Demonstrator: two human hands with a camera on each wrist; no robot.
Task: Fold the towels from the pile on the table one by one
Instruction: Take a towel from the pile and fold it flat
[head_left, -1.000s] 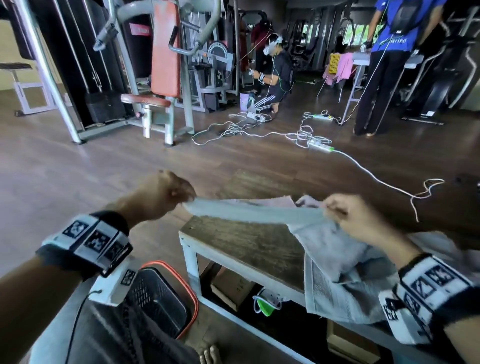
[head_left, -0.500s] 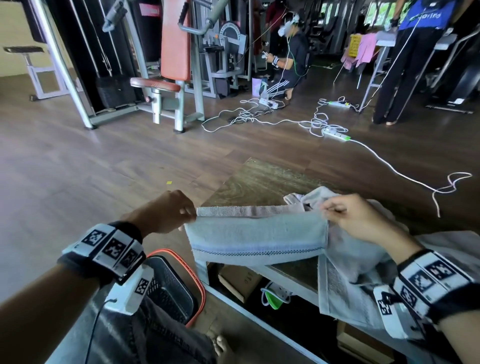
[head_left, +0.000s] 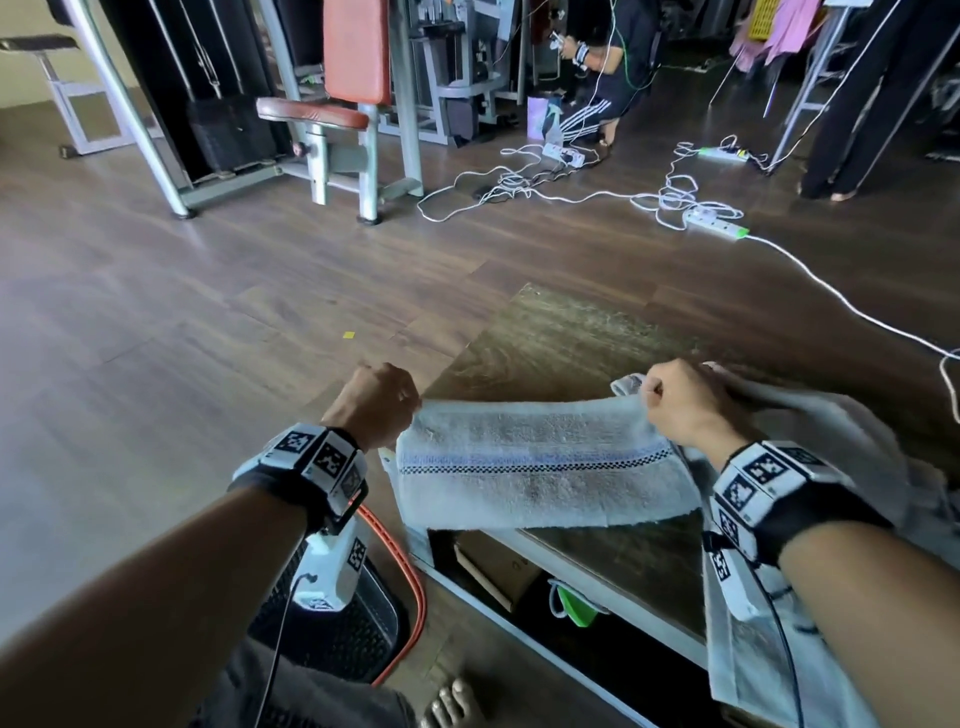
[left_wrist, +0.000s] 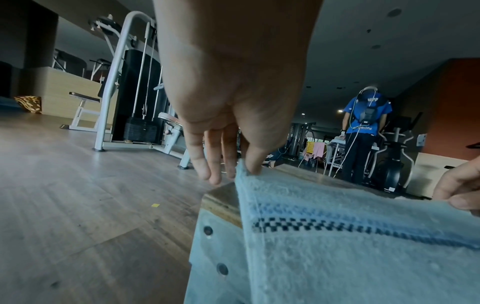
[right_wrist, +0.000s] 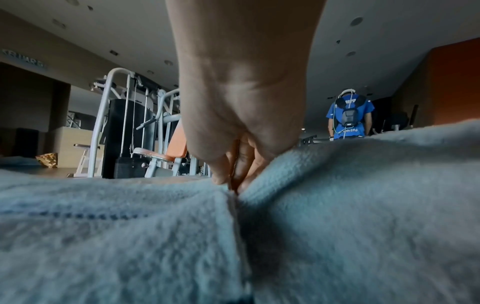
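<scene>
A pale grey-blue towel (head_left: 540, 462) with a blue band and a black checked stripe is stretched flat between my two hands over the near left corner of the wooden table (head_left: 566, 332). My left hand (head_left: 376, 402) pinches its left top corner, with thumb and finger on the hem in the left wrist view (left_wrist: 246, 168). My right hand (head_left: 680, 400) pinches the right top corner, its fingertips (right_wrist: 228, 181) closed on the cloth. The towel's lower edge hangs past the table's front edge. More pale towels (head_left: 810, 415) lie heaped to the right behind my right hand.
A black basket with an orange rim (head_left: 363, 623) stands on the floor below my left wrist. Boxes and a green item (head_left: 576, 608) sit under the table. White cables and power strips (head_left: 711, 218) trail across the floor; gym machines (head_left: 358, 93) and other people stand farther back.
The towel went from a thin raised strip to a broad panel spread low over the table corner. Both hands came down and toward me, keeping their pinch on the corners.
</scene>
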